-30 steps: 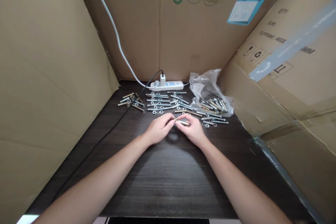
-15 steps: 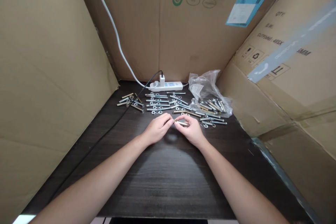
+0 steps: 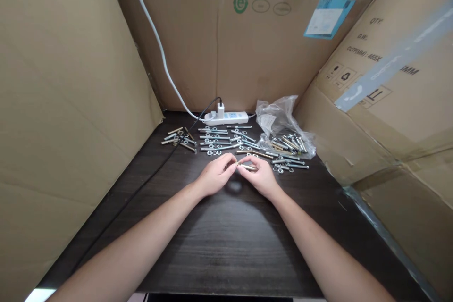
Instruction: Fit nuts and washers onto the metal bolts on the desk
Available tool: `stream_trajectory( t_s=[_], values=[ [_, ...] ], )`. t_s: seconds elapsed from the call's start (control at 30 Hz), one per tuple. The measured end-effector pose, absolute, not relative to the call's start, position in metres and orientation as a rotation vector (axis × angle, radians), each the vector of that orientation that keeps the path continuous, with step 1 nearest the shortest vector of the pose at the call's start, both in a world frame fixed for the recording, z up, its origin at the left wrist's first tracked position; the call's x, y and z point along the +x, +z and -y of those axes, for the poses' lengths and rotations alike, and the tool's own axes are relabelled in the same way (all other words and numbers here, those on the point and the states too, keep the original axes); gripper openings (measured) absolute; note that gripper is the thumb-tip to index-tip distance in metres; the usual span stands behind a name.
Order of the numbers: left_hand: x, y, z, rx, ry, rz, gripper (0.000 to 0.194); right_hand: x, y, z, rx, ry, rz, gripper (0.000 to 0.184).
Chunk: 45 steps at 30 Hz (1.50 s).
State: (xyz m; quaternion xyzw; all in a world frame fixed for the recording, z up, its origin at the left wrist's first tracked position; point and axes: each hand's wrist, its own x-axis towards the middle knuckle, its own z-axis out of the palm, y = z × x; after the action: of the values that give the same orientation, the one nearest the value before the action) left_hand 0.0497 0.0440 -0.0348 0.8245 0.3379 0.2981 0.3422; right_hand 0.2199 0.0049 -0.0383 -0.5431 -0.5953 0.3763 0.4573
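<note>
My right hand [image 3: 261,177] pinches a brass-coloured expansion bolt [image 3: 249,167] between thumb and fingers, its shaft lying across the palm side. Against the bolt's left end, the thumb and fingertips of my left hand [image 3: 216,174] are closed; whatever small part they grip there is hidden. Both hands meet just above the dark table [image 3: 226,240]. Behind them lie rows of silver bolts [image 3: 214,143] with washers and nuts [image 3: 209,153] beside them. A longer brass-coloured bolt [image 3: 255,153] rests just beyond my right hand.
A clear plastic bag [image 3: 278,115] with several assembled bolts [image 3: 290,143] lies at the back right. Loose bolts and sleeves [image 3: 180,138] are heaped at the left under a black cable [image 3: 148,174]. A white power strip [image 3: 233,118] and cardboard walls [image 3: 184,56] stand behind.
The whole view has shifted slightly. Both hands stay together at the bolt, with the left fingertips a little changed in position at its end.
</note>
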Motion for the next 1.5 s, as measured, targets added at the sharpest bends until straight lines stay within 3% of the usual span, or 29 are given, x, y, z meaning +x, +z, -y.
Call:
stream_trajectory(
  t_s=[1.3, 1.4, 1.5],
  values=[
    [0.0516, -0.039, -0.0422, 1.997, 0.845, -0.862, 0.023, 0.2213, -0.0379, -0.006, -1.343, 0.88, 1.48, 0.024],
    [0.0506, -0.0376, -0.0444, 2.017, 0.869, -0.902, 0.014, 0.2207, -0.0379, -0.0056, -1.335, 0.887, 1.482, 0.025],
    [0.0505, -0.0363, -0.0461, 2.088, 0.833, -0.899, 0.026, 0.2196, -0.0376, -0.0049, -1.299, 0.929, 1.464, 0.026]
  ],
)
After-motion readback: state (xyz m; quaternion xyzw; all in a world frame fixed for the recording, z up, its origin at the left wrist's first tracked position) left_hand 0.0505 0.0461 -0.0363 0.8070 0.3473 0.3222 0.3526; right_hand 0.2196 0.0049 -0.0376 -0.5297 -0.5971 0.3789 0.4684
